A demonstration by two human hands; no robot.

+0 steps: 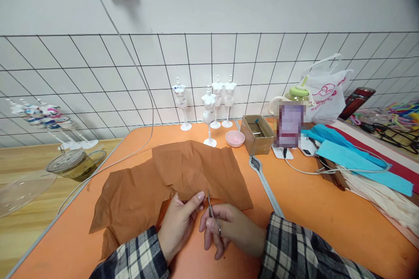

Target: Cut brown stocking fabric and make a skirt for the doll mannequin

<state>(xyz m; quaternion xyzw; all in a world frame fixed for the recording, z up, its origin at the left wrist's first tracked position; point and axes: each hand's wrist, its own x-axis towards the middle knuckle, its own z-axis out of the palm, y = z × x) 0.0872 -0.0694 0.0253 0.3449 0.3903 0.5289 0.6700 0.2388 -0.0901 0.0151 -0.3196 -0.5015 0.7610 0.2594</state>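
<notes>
A thin brown cloth [196, 163], creased and slightly sheer-looking, spreads in an irregular shape over the smooth orange bench [137, 144], its near edge between the hands. The left hand [181, 216] pinches that edge between thumb and fingers. The right hand [229, 226] grasps small, slender metal scissors [210, 207] by the handle loops, the blades pointing away from the person, close to the left fingertips. Both plaid sleeves [297, 244] look soft and woven. Beyond the cloth, glossy white mannequins [208, 104] with curved torsos stand on thin stems and round bases, near a shallow pink bowl [235, 138] and an open, square-sided cardboard box [258, 139]. Bright blue fabric [363, 165] lies flat and folded at the right.
</notes>
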